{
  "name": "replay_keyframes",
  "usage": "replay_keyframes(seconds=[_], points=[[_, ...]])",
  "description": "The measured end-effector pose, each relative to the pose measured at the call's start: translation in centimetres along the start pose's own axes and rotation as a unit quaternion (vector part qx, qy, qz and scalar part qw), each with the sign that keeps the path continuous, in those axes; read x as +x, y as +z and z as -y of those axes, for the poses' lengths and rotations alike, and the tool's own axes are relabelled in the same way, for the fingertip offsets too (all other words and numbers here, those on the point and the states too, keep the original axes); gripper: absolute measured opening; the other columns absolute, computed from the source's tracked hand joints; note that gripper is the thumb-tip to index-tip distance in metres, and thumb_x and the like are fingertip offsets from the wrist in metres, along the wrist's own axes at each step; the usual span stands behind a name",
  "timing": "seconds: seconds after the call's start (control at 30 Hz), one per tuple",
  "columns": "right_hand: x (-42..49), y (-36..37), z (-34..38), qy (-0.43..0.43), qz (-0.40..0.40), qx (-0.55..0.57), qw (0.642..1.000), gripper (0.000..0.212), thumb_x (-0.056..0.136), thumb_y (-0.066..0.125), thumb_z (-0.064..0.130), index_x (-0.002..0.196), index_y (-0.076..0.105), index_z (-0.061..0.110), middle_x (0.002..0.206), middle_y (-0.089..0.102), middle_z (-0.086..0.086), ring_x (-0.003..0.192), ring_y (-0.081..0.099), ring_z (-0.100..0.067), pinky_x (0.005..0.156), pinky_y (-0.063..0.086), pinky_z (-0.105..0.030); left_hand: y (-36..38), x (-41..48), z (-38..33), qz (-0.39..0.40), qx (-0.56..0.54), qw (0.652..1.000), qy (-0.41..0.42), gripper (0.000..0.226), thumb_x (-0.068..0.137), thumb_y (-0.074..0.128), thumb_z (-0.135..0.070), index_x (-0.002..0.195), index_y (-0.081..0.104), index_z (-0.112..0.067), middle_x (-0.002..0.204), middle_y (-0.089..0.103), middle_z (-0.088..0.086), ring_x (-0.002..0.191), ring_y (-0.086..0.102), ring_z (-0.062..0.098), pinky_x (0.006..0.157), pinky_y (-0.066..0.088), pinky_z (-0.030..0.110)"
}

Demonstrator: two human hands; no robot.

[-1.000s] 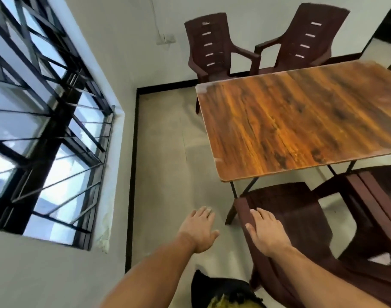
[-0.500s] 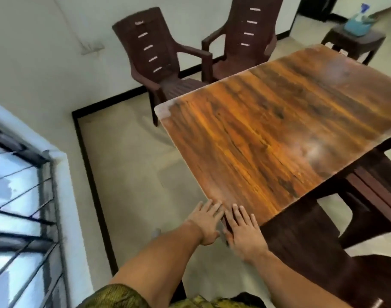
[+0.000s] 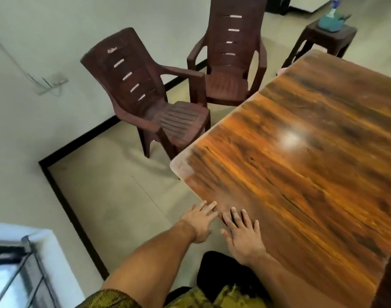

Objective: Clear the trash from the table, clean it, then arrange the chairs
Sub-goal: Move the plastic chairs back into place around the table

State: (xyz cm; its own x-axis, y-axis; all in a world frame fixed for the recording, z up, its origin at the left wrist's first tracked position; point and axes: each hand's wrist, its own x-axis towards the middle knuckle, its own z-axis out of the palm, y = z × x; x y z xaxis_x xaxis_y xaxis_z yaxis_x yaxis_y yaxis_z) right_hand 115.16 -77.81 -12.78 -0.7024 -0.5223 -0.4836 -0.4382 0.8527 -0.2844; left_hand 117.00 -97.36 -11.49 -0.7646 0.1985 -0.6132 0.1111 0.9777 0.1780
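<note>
1. Tables: one wooden table (image 3: 301, 174), filling the view from centre out to 3 o'clock.
2. Plastic armchairs: two in dark brown. The nearer armchair (image 3: 150, 103) stands at 11 o'clock; the farther armchair (image 3: 230, 54) stands at 12 o'clock, just beside it.
3. Stools: one dark brown stool (image 3: 323, 41) at 1 o'clock.
4. Things on that stool: one teal item (image 3: 330, 22), too blurred to name.
5. Hands: two, both at 6 o'clock with fingers spread. The left hand (image 3: 200, 221) is at the table's near edge; the right hand (image 3: 243, 234) lies over the tabletop.
6. Windows: one barred window (image 3: 14, 276) at 8 o'clock.
7. Wall sockets: one wall socket (image 3: 53, 82) at 10 o'clock.
</note>
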Motion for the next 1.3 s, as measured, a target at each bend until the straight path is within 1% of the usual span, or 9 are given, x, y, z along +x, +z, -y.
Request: replay_keyframes(seconds=[0.1, 0.2, 0.3, 0.4, 0.47, 0.73, 0.87, 1.13, 1.3], points=[[5.5, -1.7, 4.8, -0.049, -0.001, -0.008, 0.999, 0.088, 0.081, -0.015, 0.072, 0.159, 0.005, 0.036, 0.166, -0.013, 0.008, 0.153, -0.015, -0.023, 0.12, -0.003, -0.057, -2.0, 0.4, 6.8, -0.002, 0.014, 1.0, -0.025, 0.069, 0.105, 0.042, -0.039, 0.163, 0.008, -0.024, 0.17, -0.015, -0.001, 0.157, -0.004, 0.029, 0.126, 0.006, 0.05], [11.9, -3.1, 8.7, -0.072, -0.013, -0.018, 0.997, 0.067, 0.1, 0.007, 0.062, 0.159, 0.007, 0.032, 0.167, -0.01, 0.007, 0.153, -0.014, -0.021, 0.12, -0.007, -0.055, -4.2, 1.3, 13.7, -0.005, 0.01, 0.999, -0.046, 0.07, 0.104, 0.042, -0.041, 0.162, 0.007, -0.024, 0.17, -0.014, -0.001, 0.157, -0.003, 0.028, 0.126, 0.006, 0.049], [18.5, -4.0, 11.4, -0.099, -0.039, -0.027, 0.994, 0.067, 0.102, 0.015, 0.057, 0.159, 0.007, 0.022, 0.166, -0.008, 0.004, 0.15, -0.016, -0.018, 0.118, -0.014, -0.049, -7.0, 2.6, 20.1, 0.003, 0.037, 0.998, -0.053, 0.071, 0.104, 0.042, -0.039, 0.163, 0.006, -0.023, 0.171, -0.011, 0.001, 0.157, -0.002, 0.029, 0.126, 0.006, 0.049], [23.3, -4.8, 13.9, -0.105, -0.017, -0.066, 0.992, 0.072, 0.099, 0.027, 0.058, 0.153, 0.032, 0.011, 0.162, 0.027, -0.006, 0.15, 0.011, -0.022, 0.117, 0.0, -0.047, -9.8, 3.8, 25.0, 0.009, 0.058, 0.996, -0.063, 0.07, 0.104, 0.041, -0.038, 0.162, 0.009, -0.015, 0.171, -0.001, 0.009, 0.157, 0.0, 0.029, 0.127, 0.006, 0.047], [25.8, -5.4, 14.7, -0.094, -0.019, -0.078, 0.992, 0.074, 0.097, 0.032, 0.059, 0.147, 0.043, 0.005, 0.157, 0.038, -0.011, 0.147, 0.026, -0.024, 0.115, 0.011, -0.049, -11.4, 4.8, 27.4, -0.003, 0.058, 0.996, -0.074, 0.069, 0.104, 0.041, -0.037, 0.161, 0.012, -0.011, 0.17, 0.003, 0.013, 0.157, 0.003, 0.031, 0.126, 0.009, 0.047], [33.4, -7.2, 17.0, -0.079, -0.044, -0.079, 0.993, 0.074, 0.099, 0.034, 0.061, 0.149, 0.041, 0.007, 0.161, 0.029, -0.01, 0.15, 0.024, -0.026, 0.117, 0.015, -0.051, -17.8, 11.1, 38.8, -0.027, 0.047, 0.998, -0.022, 0.065, 0.103, 0.046, -0.034, 0.158, 0.022, -0.009, 0.168, 0.012, 0.017, 0.155, 0.01, 0.033, 0.126, 0.013, 0.046], [38.3, -9.3, 19.2, -0.014, -0.084, -0.08, 0.993, 0.073, 0.102, 0.024, 0.06, 0.149, 0.043, 0.007, 0.161, 0.027, -0.011, 0.15, 0.025, -0.027, 0.117, 0.015, -0.049, -20.4, 14.3, 44.2, -0.051, 0.071, 0.996, 0.02, 0.064, 0.102, 0.045, -0.034, 0.157, 0.024, -0.01, 0.167, 0.015, 0.017, 0.155, 0.012, 0.033, 0.126, 0.013, 0.045], [54.4, -19.3, 35.2, 0.047, -0.196, 0.006, 0.979, 0.071, 0.102, 0.014, 0.058, 0.158, 0.018, 0.016, 0.167, -0.001, -0.004, 0.153, -0.01, -0.018, 0.123, -0.003, -0.042, -29.7, 15.5, 61.6, -0.081, 0.124, 0.985, 0.089, 0.064, 0.102, 0.047, -0.036, 0.156, 0.027, -0.01, 0.166, 0.019, 0.017, 0.154, 0.016, 0.032, 0.126, 0.015, 0.046], [62.7, -25.3, 44.5, 0.047, -0.238, 0.044, 0.969, 0.069, 0.102, 0.013, 0.057, 0.159, 0.019, 0.018, 0.167, 0.0, -0.002, 0.154, -0.009, -0.018, 0.125, 0.002, -0.045, -36.8, 15.7, 72.2, -0.078, 0.15, 0.984, 0.061, 0.063, 0.103, 0.046, -0.038, 0.157, 0.027, -0.011, 0.166, 0.019, 0.015, 0.155, 0.014, 0.031, 0.126, 0.014, 0.046]])
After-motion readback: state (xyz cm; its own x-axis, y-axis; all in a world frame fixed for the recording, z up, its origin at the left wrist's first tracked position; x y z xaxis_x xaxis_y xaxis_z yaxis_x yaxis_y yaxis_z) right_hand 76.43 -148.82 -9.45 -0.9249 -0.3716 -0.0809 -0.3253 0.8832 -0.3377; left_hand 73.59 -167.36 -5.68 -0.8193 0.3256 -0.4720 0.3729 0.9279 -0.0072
